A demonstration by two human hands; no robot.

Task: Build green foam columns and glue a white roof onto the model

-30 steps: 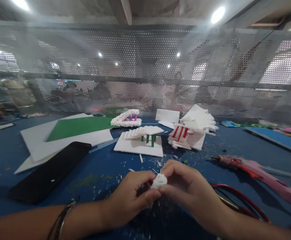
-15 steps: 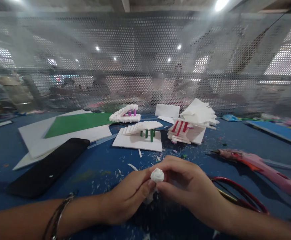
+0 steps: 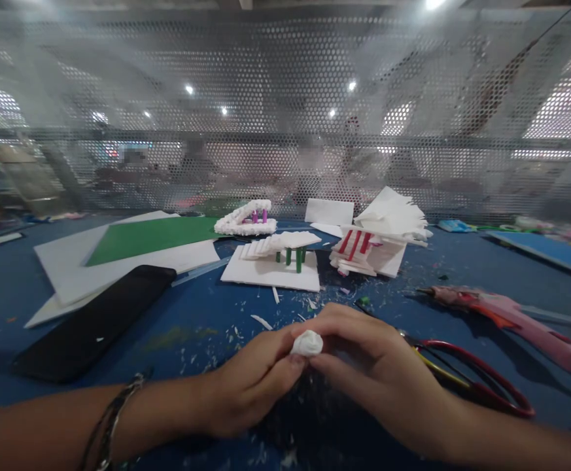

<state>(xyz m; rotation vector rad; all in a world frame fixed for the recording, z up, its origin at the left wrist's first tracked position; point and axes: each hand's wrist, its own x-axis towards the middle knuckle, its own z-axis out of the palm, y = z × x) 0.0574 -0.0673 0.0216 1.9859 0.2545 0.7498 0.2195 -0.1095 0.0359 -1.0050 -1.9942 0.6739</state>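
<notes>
My left hand [image 3: 252, 383] and my right hand [image 3: 371, 366] meet low in the middle of the view, just above a blue table [image 3: 177, 340]. Both pinch a small white rolled piece [image 3: 307, 343] between fingertips and thumbs. The left wrist wears a thin bracelet [image 3: 111, 425]. Directly beyond the hands stand small foam models: one with green legs on a white base [image 3: 275, 261], one with red strips [image 3: 363, 255], and one with purple posts [image 3: 246, 222].
A black flat slab [image 3: 93, 320] lies to the left, beside white and green sheets [image 3: 142, 242]. Red-handled scissors [image 3: 466, 376] lie right of my hand, with a pink glue gun [image 3: 501, 317] further right. White scraps litter the table. A perforated screen [image 3: 285, 118] closes off the back.
The hands have kept hold of the white piece and turned it slightly between the fingers. The view has tipped down a little, so the table items sit higher in the picture.
</notes>
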